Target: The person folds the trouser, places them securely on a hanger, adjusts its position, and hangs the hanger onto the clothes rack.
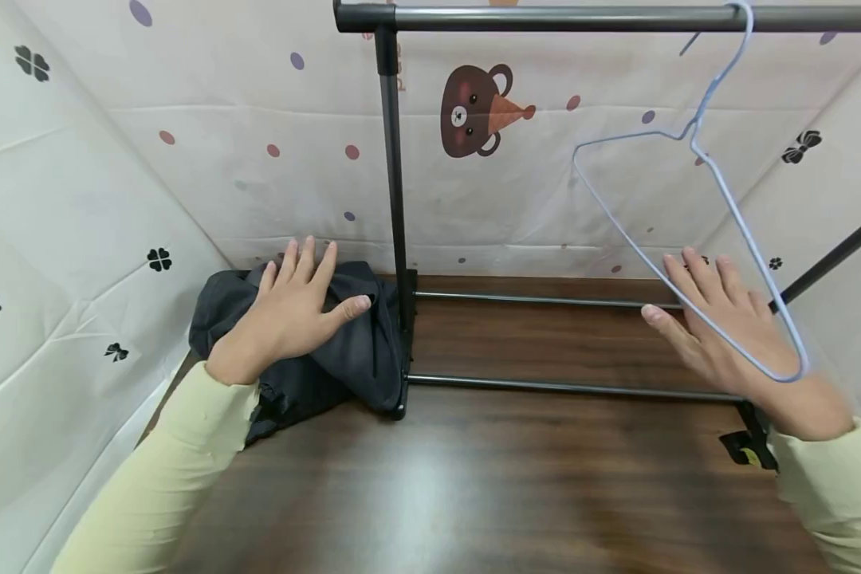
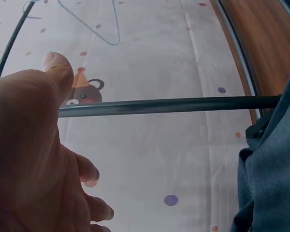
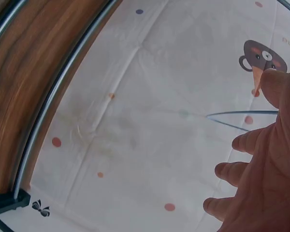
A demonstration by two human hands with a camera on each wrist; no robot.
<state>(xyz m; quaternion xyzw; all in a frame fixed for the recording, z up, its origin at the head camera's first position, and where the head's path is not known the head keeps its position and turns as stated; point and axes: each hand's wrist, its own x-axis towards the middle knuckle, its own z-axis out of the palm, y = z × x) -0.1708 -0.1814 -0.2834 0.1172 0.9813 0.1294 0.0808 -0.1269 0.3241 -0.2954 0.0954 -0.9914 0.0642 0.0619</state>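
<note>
My left hand is held with its fingers spread, palm down, above a heap of dark cloth on the wooden surface. In the left wrist view the same dark cloth lies well to the right of the hand, with a gap between them. On the right, my right hand is spread flat behind a light blue wire hanger, whose lower bar crosses in front of it in the head view. The hanger hangs bare by its hook from the rack's top rail. Neither hand holds anything.
A black upright post stands at the rack's left end, beside the cloth. Two thin lower rails run across the brown wooden surface. White printed sheets with a bear picture cover the back and sides.
</note>
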